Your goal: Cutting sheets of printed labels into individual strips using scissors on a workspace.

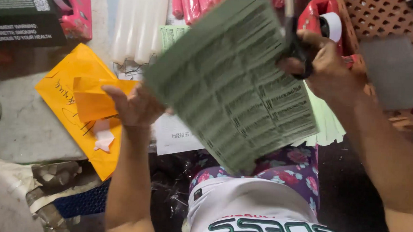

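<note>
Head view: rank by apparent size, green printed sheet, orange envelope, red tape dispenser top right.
1. Green printed sheet, held up near the camera by the left hand, so it looks inflated.
2. Orange envelope, partly hidden.
3. Red tape dispenser, partly behind the right hand.

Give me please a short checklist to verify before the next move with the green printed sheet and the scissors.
1. Left hand supports the green printed sheet at its left edge: ok.
2. Right hand grips the black scissors at the sheet's upper right edge: ok.
3. Blades open or closed: cannot tell, they are blurred and partly hidden by the fingers.
4. Left fingers away from the scissors: ok, they are on the opposite side of the sheet.
5. Sheet is steady: not ok, it is tilted in the air and blurred.
6. Table free for laying the sheet down: not ok, a yellow envelope and white paper lie there.
</note>
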